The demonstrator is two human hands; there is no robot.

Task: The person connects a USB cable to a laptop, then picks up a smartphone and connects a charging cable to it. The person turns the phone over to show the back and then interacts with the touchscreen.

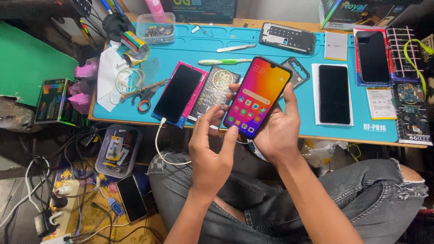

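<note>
Above the blue surface (199,45), the right hand (275,131) grips a lit phone (257,97); the left hand (210,153) taps it, fingers (230,135) loose; a white-labelled battery (381,103) lies right of it.

At frame centre, the slim black-framed smartphone (258,96) glows orange to magenta with small multicoloured icons. Behind it lies the turquoise rubber work mat (271,45). Lower right, the faded grey ripped denim jeans (361,190).
</note>
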